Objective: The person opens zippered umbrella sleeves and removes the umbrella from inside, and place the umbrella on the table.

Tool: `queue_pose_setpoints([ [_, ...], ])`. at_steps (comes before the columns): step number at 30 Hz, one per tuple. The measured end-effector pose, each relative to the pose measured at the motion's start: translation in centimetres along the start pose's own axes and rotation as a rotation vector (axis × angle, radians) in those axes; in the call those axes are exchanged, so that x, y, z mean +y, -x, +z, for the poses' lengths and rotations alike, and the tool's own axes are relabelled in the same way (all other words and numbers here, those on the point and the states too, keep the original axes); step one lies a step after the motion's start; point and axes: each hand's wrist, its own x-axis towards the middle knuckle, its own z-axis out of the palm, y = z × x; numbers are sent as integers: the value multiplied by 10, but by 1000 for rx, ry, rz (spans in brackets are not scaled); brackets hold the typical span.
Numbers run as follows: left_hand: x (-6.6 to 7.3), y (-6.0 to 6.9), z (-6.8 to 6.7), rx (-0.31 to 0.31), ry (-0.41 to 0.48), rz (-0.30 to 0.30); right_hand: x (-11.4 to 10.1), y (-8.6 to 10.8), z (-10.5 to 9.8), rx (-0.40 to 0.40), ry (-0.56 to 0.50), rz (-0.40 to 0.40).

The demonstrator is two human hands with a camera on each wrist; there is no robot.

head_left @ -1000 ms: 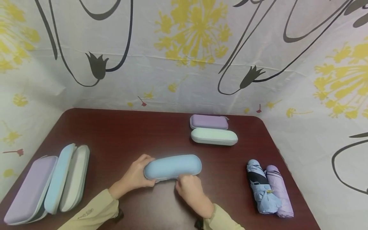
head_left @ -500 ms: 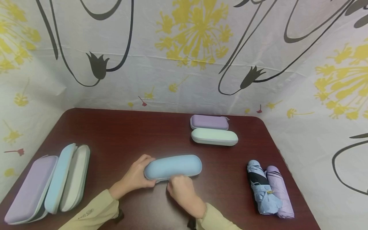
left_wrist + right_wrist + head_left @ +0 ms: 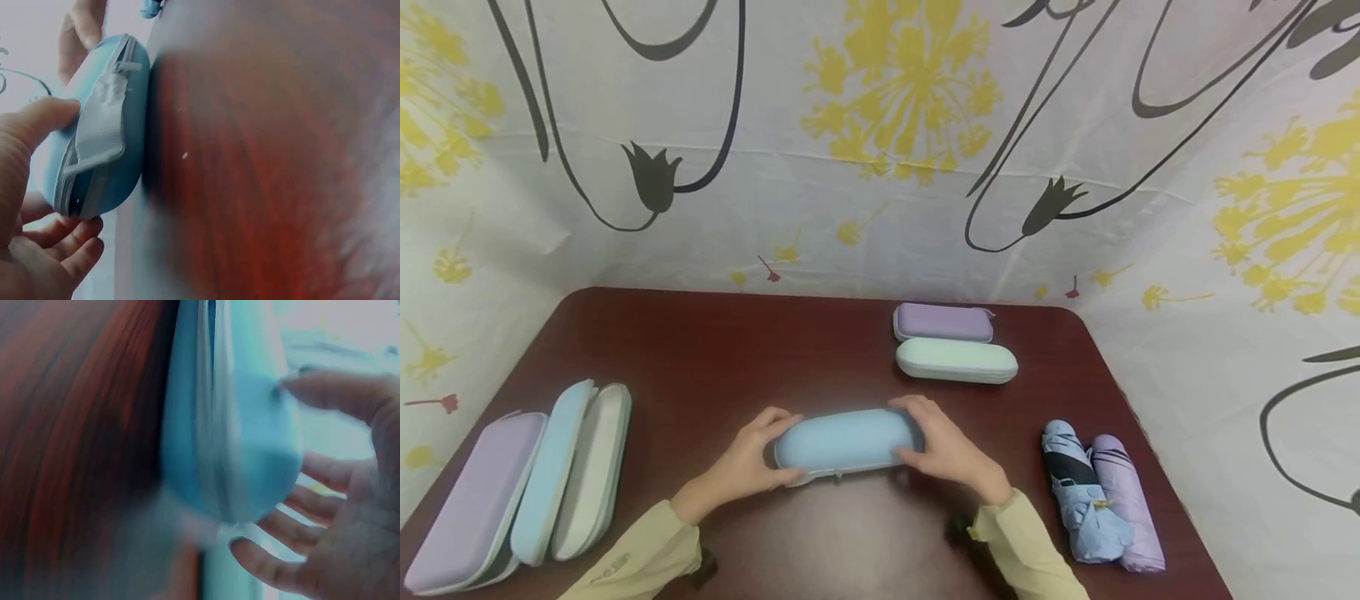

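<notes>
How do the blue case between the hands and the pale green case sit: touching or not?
Apart. The head view shows a strip of dark red table between the blue case and the pale green case.

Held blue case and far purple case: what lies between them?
Head view shows the mint case there, then bare table towards the held blue case.

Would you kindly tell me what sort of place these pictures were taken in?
Probably an indoor tabletop work area, perhaps improvised: a dark reddish table, floral-printed sheeting rising behind it, and a blue zip case between the left hand and right hand.
</notes>
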Motion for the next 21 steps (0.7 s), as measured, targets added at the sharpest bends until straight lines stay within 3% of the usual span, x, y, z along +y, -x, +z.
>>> queue_pose_setpoints([
  [3, -2, -2, -2, -8, 0, -11, 14, 5, -3, -91, -86, -3],
  [7, -7, -7, -5, 2, 20, -51, 20, 10, -4, -99, -149, -22],
  [10, -11, -13, -8, -18, 85, -104, 20, 16, -3, -95, -177, -25],
  [15, -22, -27, -17, -119, 205, -186, 17, 26, 0, -86, -212, -23],
  [21, -35, -48, -27, -237, 311, -229, 5, 38, 8, -42, -237, -31],
])
